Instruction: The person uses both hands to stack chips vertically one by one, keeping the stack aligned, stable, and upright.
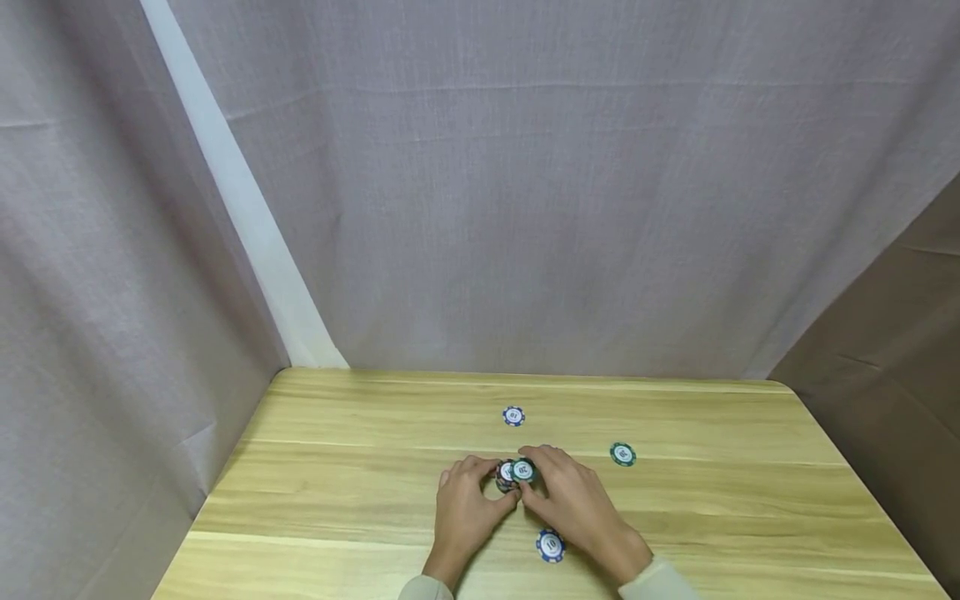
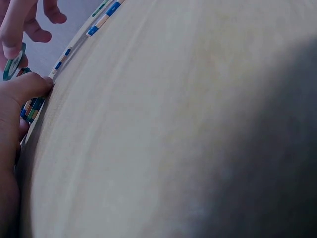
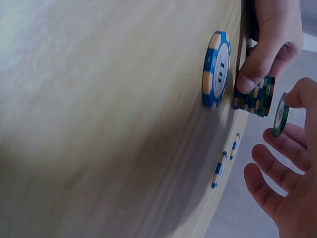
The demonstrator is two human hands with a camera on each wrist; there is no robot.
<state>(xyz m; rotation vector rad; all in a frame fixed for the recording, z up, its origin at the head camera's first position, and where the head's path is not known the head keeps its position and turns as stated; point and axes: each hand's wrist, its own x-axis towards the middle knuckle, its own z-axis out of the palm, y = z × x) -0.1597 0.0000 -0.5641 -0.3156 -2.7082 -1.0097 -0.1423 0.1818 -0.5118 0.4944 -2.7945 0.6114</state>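
Observation:
A stack of poker chips (image 1: 505,474) stands on the wooden table, and in the right wrist view the stack (image 3: 255,99) shows blue, green and dark edges. My left hand (image 1: 465,510) grips its sides between thumb and fingers. Just above the stack's right side, my right hand (image 1: 573,502) pinches a green chip (image 1: 523,471) marked 20 between thumb and index finger. That green chip (image 3: 281,115) is tilted and apart from the stack in the right wrist view, while the other fingers of my right hand (image 3: 292,173) are spread.
A blue chip (image 1: 551,546) marked 10 lies near my right wrist. Farther back is another blue chip (image 1: 513,416), and a green chip (image 1: 622,454) lies to the right. Grey curtains (image 1: 525,208) hang behind the table (image 1: 337,467).

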